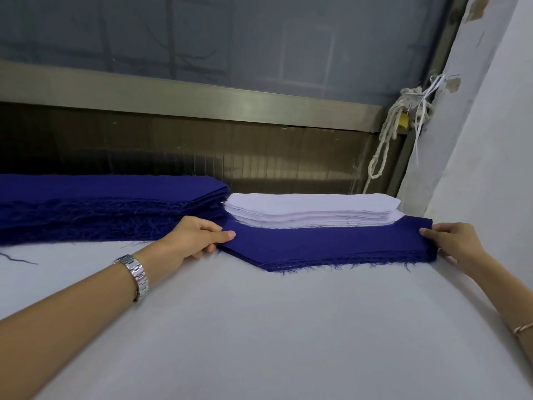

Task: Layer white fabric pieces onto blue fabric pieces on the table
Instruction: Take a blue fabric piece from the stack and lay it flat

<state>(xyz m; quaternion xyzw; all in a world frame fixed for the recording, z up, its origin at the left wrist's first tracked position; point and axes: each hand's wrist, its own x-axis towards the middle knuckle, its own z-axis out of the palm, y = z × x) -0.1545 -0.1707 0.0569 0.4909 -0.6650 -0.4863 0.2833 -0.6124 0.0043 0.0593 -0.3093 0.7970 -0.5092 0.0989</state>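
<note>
Here, a thin blue stack (326, 243) lies on the tabletop (259, 327), just in front of the white stack (311, 210). The left hand (193, 236) and right hand (452, 241) pinch its ends, each grip clamped. It is best kept flat and squared before white pieces go on. A bigger blue pile (101, 203) sits to the left.

A pale table (259, 327) fills the near view, its top smooth; at far left lies a tall blue stack (101, 209), frayed along its near side; just right of it sits a white stack (311, 209); in front of that lies a thin blue stack (326, 243), its frayed near edge on the tabletop, its far edge hiding the white stack's foot; a dark thread (17, 258) lies at the left edge.
</note>
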